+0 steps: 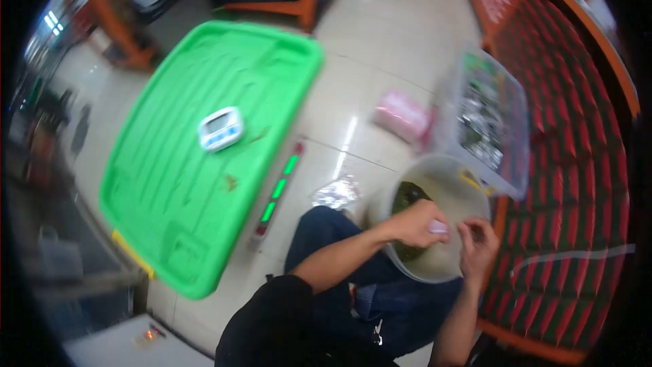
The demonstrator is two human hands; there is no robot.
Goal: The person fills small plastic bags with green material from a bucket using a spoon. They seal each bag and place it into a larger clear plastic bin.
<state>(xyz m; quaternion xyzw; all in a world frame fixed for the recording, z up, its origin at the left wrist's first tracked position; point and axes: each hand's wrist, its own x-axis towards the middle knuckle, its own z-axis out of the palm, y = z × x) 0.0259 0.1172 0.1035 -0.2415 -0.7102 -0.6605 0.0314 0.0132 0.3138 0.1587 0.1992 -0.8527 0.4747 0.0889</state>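
Over the mouth of a white bucket (448, 163), my two hands are close together. My left hand (415, 223) is closed around a small pale pink thing (439, 227), whose kind I cannot tell. A short gap away, my right hand (479, 243) has its thumb and fingertips pinched together, and what is between them is too small to make out. Dark green material (411, 253) lies inside the bucket on its left side, partly hidden under my left hand and forearm. The bucket stands at my knees, which are in dark blue trousers.
Behind the bucket is a clear plastic bin (517, 115) with foil-wrapped pieces (481, 122). A pink package (402, 117) and crumpled foil (336, 192) lie on the floor. Left, a green lid (170, 115) carries a white timer (221, 129). Red-and-green stacked goods (564, 183) line the right.
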